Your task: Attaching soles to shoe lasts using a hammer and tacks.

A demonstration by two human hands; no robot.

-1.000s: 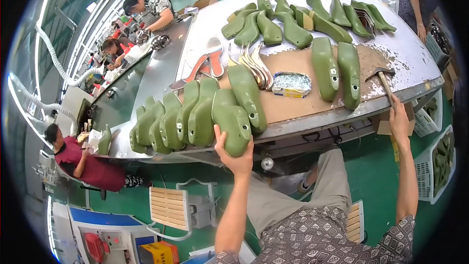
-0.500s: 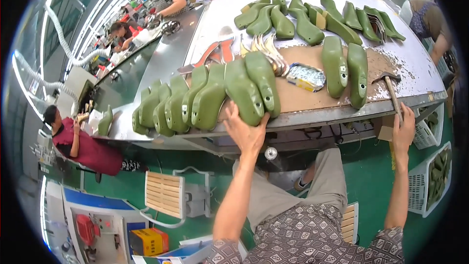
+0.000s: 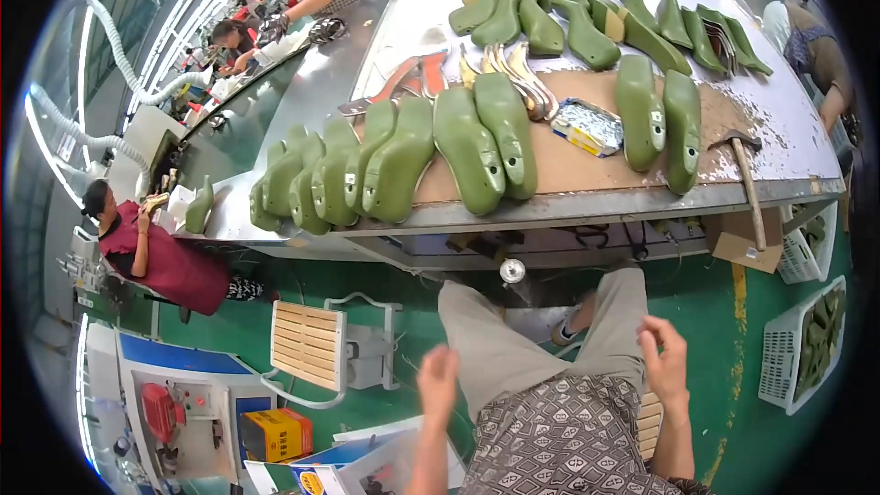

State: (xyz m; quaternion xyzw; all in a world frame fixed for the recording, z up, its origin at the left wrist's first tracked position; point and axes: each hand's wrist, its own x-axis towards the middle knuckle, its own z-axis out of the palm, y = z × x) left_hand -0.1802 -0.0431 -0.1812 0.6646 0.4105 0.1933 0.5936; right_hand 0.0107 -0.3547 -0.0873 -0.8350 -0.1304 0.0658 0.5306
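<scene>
A pause between grips, I judge: my right hand's (image 3: 667, 362) fingers are apart; my left hand (image 3: 438, 383) blurs, I cannot tell. Gripping the hammer (image 3: 749, 191) calls for reaching forward, right of my fingers.

Left hand (image 3: 438, 380) off the green last (image 3: 469, 151), now lower centre; right hand (image 3: 664, 362) off hammer (image 3: 746, 183), now lower right.

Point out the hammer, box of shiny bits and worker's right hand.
Hammer (image 3: 748, 188), head view: on its handle.
Box (image 3: 575, 140), head view: on its yellow side.
Right hand (image 3: 666, 362), head view: mid-hand.
</scene>
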